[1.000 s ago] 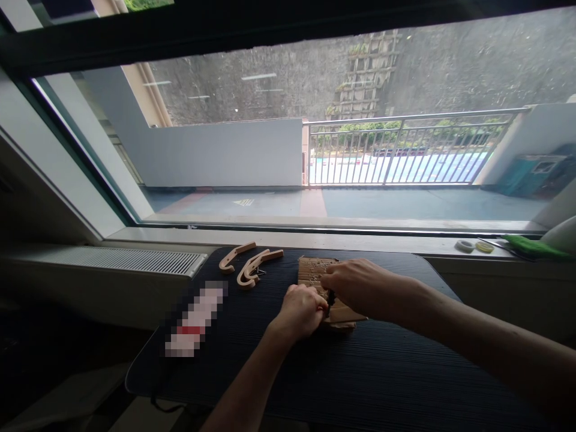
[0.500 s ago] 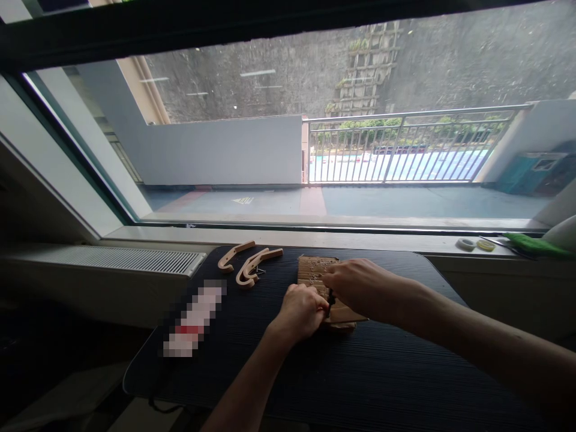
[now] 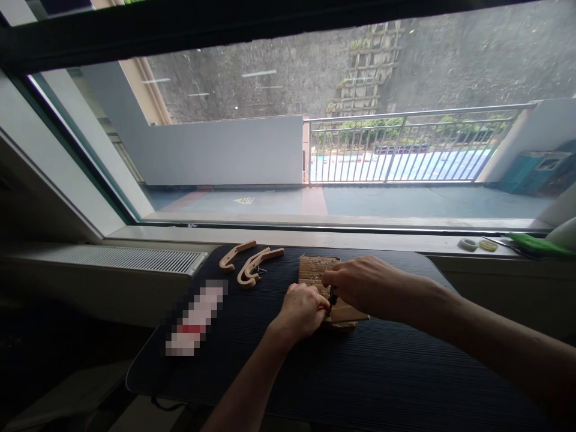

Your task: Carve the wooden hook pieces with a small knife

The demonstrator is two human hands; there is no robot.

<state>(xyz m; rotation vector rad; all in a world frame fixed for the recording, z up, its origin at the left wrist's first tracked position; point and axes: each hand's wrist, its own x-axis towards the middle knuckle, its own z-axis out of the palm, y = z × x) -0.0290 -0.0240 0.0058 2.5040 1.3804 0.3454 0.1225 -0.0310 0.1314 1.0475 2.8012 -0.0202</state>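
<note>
A flat brown wooden board (image 3: 315,268) with cut-out shapes lies on the black table (image 3: 360,378) near the window. My left hand (image 3: 300,312) is curled into a fist at the board's near left edge, pressed on it. My right hand (image 3: 357,287) lies over the board with fingers pinched round a small dark thing (image 3: 332,296) between the two hands. What that dark thing is I cannot make out. Both forearms reach in from the bottom of the view.
Two curved wooden pieces (image 3: 234,254) (image 3: 257,264) lie at the table's far left. A blurred white and red object (image 3: 196,318) rests left of my hands. The sill holds tape rolls (image 3: 468,244) and a green item (image 3: 537,246). A radiator grille (image 3: 135,259) runs on the left.
My hands have stayed on the board with only slight shifts. The view has moved a little.
</note>
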